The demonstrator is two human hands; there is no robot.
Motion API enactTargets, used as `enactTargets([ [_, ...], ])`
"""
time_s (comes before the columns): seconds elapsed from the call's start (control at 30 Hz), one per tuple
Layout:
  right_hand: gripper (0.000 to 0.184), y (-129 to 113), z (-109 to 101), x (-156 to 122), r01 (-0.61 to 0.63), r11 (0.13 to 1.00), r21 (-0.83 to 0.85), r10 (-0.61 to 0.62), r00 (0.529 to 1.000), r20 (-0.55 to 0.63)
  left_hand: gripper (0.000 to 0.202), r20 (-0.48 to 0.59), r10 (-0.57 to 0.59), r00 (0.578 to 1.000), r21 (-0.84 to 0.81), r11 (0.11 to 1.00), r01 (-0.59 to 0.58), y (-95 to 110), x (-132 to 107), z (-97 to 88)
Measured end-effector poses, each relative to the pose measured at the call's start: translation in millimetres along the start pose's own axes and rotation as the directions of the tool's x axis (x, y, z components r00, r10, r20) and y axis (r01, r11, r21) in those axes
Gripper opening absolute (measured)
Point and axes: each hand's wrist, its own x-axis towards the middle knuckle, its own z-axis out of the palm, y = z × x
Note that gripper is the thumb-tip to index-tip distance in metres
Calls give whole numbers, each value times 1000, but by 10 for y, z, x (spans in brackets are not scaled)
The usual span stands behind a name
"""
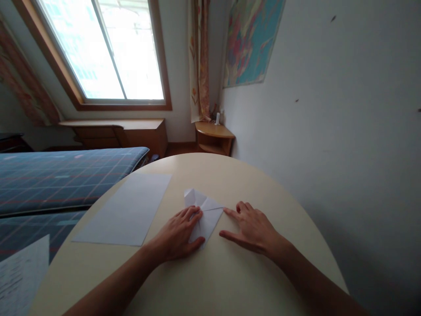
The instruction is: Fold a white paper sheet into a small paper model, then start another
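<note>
A folded sheet of white paper lies on the round cream table, with creases and layered flaps showing. My left hand rests over its left part, fingers stretched out and pressing it down, hiding that side. At the paper's right corner, the index fingertip of my right hand touches or nearly touches the edge. The thumb of that hand is spread away and its other fingers are partly curled; it holds nothing.
A flat blank sheet lies on the table's left side. A printed sheet is at the lower left. Beyond the table's left edge is a bed with a blue plaid mattress. A white wall stands close on the right.
</note>
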Motion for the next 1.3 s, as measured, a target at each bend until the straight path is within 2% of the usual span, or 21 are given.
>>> enactTargets([
  [0.23,62,-40,33,10,-58,998,-5,58,994,-92,67,-11,11,1000,1,1000,-11,-12,-2,25],
  [0.37,60,-79,123,44,3,1000,26,2,982,-189,66,-38,21,999,-5,1000,-21,-22,-8,43],
  [0.47,65,-92,228,91,95,994,46,-88,986,-141,66,-45,25,999,-5,1000,-25,-24,-13,57],
  [0.53,68,-88,285,120,106,993,58,-101,991,-89,66,-48,26,999,-10,1000,-26,-23,-17,64],
  [0.67,64,-82,326,143,5,999,52,0,994,-107,66,-31,17,999,-8,1000,-17,-27,-21,68],
  [0.8,54,-105,290,137,-77,995,66,91,969,-231,66,-31,66,997,-45,997,-67,-56,-20,37],
  [0.83,53,-109,275,136,-52,995,83,71,964,-256,66,-40,103,994,-64,992,-106,-62,-20,22],
  [0.9,53,-109,248,139,75,989,128,-40,966,-255,68,-45,198,979,-101,974,-202,-66,-19,-16],
  [0.97,57,-97,238,144,231,955,188,-198,964,-179,69,-23,272,962,-131,953,-273,-54,-18,-58],
  [1.03,62,-77,255,144,314,918,243,-306,949,-71,67,2,299,954,-153,943,-295,-26,-17,-92],
  [1.1,67,-58,293,137,319,912,258,-333,943,14,65,5,292,957,-164,944,-287,12,-17,-115],
  [1.17,66,-46,333,130,299,927,228,-317,947,49,64,-4,276,961,-160,949,-273,57,-21,-130],
  [1.3,52,-25,356,142,296,948,117,-296,955,-19,56,-21,250,968,-103,963,-250,173,-31,-155],
])
